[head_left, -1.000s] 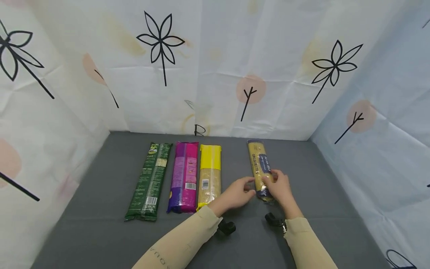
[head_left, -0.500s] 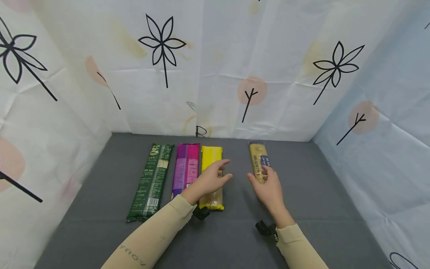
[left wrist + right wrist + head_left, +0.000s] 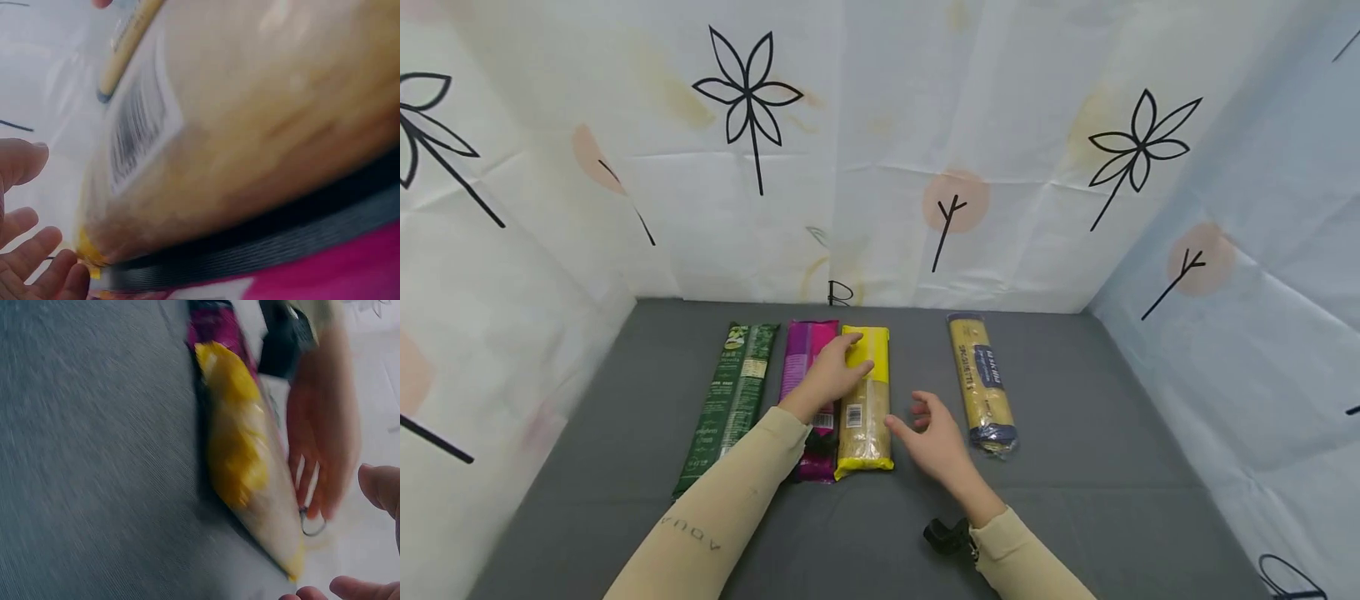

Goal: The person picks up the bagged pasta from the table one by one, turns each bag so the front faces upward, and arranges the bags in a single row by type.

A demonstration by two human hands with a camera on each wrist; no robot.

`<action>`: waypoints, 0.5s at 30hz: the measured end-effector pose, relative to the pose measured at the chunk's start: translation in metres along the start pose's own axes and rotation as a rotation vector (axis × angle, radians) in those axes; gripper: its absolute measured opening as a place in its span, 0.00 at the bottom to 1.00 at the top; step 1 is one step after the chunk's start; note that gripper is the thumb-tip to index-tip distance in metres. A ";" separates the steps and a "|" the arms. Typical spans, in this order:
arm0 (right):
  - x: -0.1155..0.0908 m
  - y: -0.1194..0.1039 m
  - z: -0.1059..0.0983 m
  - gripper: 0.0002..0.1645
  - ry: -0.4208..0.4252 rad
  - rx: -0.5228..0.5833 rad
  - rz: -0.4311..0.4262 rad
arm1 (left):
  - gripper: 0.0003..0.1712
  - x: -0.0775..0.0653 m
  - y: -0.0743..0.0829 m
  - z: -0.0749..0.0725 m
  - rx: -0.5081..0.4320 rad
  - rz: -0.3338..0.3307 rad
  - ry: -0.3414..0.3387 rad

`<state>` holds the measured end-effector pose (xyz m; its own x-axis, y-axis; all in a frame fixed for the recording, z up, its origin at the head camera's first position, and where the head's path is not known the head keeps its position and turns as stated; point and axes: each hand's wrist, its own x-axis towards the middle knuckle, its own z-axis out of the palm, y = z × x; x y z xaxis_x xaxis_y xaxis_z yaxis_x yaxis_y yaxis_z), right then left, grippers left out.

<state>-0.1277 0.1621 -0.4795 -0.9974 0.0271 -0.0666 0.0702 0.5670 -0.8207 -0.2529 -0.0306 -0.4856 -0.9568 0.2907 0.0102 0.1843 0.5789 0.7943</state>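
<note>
In the head view a yellow-topped pasta pack (image 3: pixel 867 417) with a barcode lies on the grey table. My left hand (image 3: pixel 827 379) is over its upper left edge, thumb and fingers spread. The left wrist view shows those fingers (image 3: pixel 47 265) beside the pack's end, nothing gripped. To the pack's right, my right hand (image 3: pixel 936 442) reaches toward its lower edge with fingers loosely bent and holding nothing. Partly hidden under the left hand and wrist is a purple and pink pack (image 3: pixel 797 358). A gold pack of spaghetti (image 3: pixel 981 375) with a blue label lies farther right.
At the left of the row lies a dark green pasta pack (image 3: pixel 733 392), its lower end covered by the left sleeve (image 3: pixel 722 508). White patterned cloth (image 3: pixel 887 125) walls in the grey table (image 3: pixel 1060 517) at the back and sides.
My right hand has let go of the spaghetti pack and moved left toward the yellow-topped pack. The left hand has moved left and away, from beside the spaghetti to over the yellow-topped pack.
</note>
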 end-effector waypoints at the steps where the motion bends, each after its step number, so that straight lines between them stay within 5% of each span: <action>1: 0.000 -0.001 0.005 0.47 -0.016 0.003 -0.009 | 0.37 0.003 -0.002 0.000 0.009 -0.010 -0.002; 9: 0.001 -0.010 0.023 0.47 -0.090 0.003 -0.049 | 0.43 0.021 -0.014 -0.004 0.000 -0.069 -0.064; 15: 0.004 -0.009 0.027 0.50 -0.131 -0.042 -0.065 | 0.43 0.032 -0.014 0.001 0.100 -0.063 -0.130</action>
<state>-0.1318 0.1350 -0.4877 -0.9891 -0.1163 -0.0899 0.0026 0.5980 -0.8015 -0.2862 -0.0292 -0.4970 -0.9312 0.3437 -0.1209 0.1529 0.6699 0.7266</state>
